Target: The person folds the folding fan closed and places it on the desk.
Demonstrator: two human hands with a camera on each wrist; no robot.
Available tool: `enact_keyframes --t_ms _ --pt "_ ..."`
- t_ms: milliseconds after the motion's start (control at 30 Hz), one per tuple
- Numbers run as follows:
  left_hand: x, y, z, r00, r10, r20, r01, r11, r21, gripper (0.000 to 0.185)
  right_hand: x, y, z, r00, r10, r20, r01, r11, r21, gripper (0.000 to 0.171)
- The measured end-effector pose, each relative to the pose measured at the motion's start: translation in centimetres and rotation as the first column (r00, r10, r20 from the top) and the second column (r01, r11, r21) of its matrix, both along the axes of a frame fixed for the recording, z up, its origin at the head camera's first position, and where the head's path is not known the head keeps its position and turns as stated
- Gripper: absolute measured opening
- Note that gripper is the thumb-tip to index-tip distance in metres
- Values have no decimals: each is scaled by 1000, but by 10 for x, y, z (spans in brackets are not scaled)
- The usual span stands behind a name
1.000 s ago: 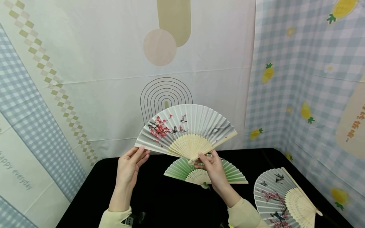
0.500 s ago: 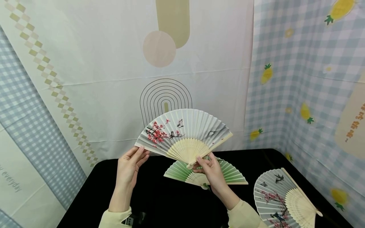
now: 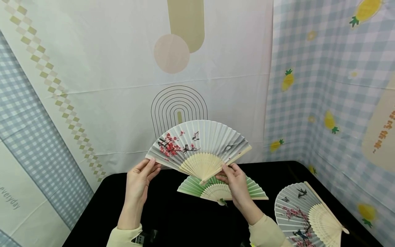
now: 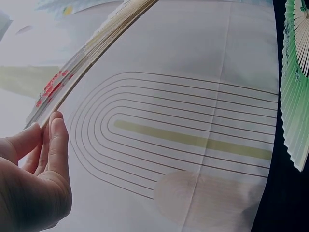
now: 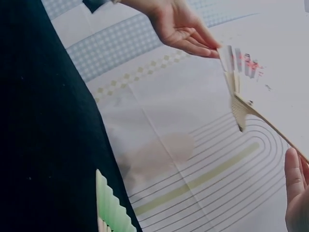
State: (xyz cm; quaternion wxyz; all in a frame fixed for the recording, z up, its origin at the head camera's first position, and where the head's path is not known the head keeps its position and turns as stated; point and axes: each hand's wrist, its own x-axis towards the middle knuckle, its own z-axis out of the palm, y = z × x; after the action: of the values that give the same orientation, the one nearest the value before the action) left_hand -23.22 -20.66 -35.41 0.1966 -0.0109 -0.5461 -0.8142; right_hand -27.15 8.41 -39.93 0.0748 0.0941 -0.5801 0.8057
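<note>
A white folding fan [image 3: 213, 137] with red blossoms and small birds is spread wide above the table, its pale slatted ribs meeting at a pivot at the bottom. My left hand [image 3: 139, 180] pinches the left outer edge near its tip, thumb against fingers. On the other side my right hand [image 3: 236, 183] pinches the right guard stick, a little out from the pivot. From the left wrist view the fan [image 4: 91, 58] appears almost edge-on, with the left hand [image 4: 41, 169] at its end. Only part of the right hand [image 5: 299, 188] shows in the right wrist view.
Behind the held fan, an opened green folding fan [image 3: 191, 185] lies on the black table [image 3: 185, 223], partly covered by my right hand. A grey fan [image 3: 291, 202] with pink blossoms lies spread at the right. Printed cloth [image 3: 123, 120] hangs behind the table.
The white fan has come down slightly, its pivot shifting a little left. My right hand has moved outward along the right guard stick, away from the pivot. My left hand stays nearly still.
</note>
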Motion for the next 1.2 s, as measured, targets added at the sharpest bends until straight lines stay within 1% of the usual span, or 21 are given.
enact_keyframes --t_ms 167,300,400,467,567,667,800,900,1000,1200 --pt "-2 -2 0 1000 1 -10 -1 1000 9 9 -4 10 8 997 -75 -5 75 995 -62 31" --pt "-1 -5 -1 1000 11 -6 -11 1000 16 15 -7 15 10 996 -85 10 86 992 -90 29" --pt "-1 -6 -1 1000 20 -14 -19 999 35 22 -8 17 12 996 -93 14 94 986 -137 28" --pt "-2 -5 -1 999 23 -33 -20 997 70 24 -7 18 13 996 -94 7 94 981 -173 26" --pt "-4 0 1 998 22 -59 -13 989 145 23 -7 18 16 996 -89 -4 86 975 -207 25" --pt "-6 6 2 996 9 -92 12 974 227 16 -6 16 18 996 -87 -7 84 973 -215 25" --pt "-7 14 1 992 -17 -122 51 957 284 7 -5 15 18 996 -92 5 91 972 -215 24" --pt "-8 18 -1 992 -20 -123 55 956 288 4 -5 13 18 995 -94 12 94 973 -209 23" --pt "-8 21 -3 993 -18 -118 50 962 268 3 -5 12 16 995 -95 12 95 975 -200 22" --pt "-8 22 -3 994 -16 -112 42 972 231 5 -6 12 15 996 -92 -13 88 980 -181 20"
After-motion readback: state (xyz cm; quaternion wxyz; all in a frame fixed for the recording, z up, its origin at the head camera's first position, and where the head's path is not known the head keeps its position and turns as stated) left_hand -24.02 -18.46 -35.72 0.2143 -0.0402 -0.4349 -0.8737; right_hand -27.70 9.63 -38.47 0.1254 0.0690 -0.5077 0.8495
